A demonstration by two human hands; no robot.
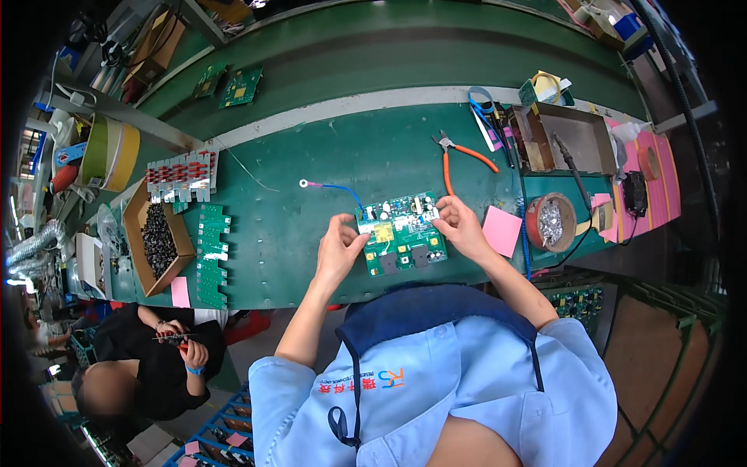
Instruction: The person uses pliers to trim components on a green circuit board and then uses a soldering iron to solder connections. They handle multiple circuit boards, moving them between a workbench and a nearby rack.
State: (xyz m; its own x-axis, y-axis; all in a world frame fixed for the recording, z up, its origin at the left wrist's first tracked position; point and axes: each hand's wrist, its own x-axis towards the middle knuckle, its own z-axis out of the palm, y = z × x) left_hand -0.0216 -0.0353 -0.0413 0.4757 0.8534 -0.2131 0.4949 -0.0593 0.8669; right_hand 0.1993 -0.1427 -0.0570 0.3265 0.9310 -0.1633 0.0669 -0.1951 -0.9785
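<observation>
Between my two hands is a green circuit board (402,237) carrying a yellow transformer, black relays and white connectors, near the front edge of the workbench. My left hand (340,247) grips its left edge with thumb and fingers. On the opposite edge, my right hand (459,226) pinches the upper right corner. From the board's upper left runs a blue wire (338,187) that ends in a ring terminal (304,184), lying on the green mat. Just beyond my right hand lie diagonal cutters (459,156) with orange handles, jaws apart.
At left, a cardboard box (189,247) holds small black parts, beside bare green board strips (212,253) and a rack of red parts (182,175). At right are a pink notepad (502,231), a round tin (538,210), a soldering iron (570,162) and a metal tray (576,128). Another person (148,358) works at lower left.
</observation>
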